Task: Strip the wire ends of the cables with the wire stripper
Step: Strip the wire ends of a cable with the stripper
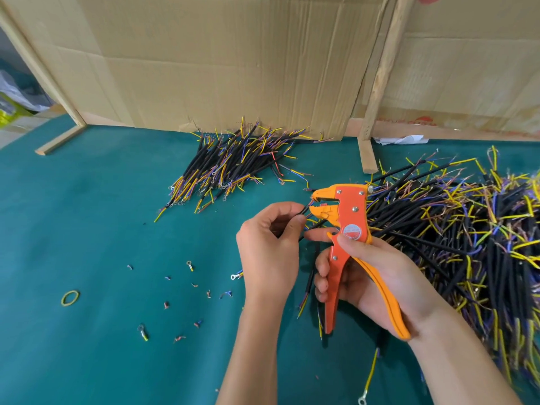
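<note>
The left hand point(270, 244) pinches a thin black cable point(304, 211) into the open beak of the orange plastic stripper point(343, 226), gripped by the right hand point(371, 276).

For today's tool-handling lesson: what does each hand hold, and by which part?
The right hand grips the wire stripper by its handles. The left hand pinches a black cable near its end, at the stripper's mouth.

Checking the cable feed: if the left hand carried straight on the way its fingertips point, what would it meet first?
Most likely the wire stripper: the left hand points its cable at the open jaws, close ahead, though depth is unclear.
</note>
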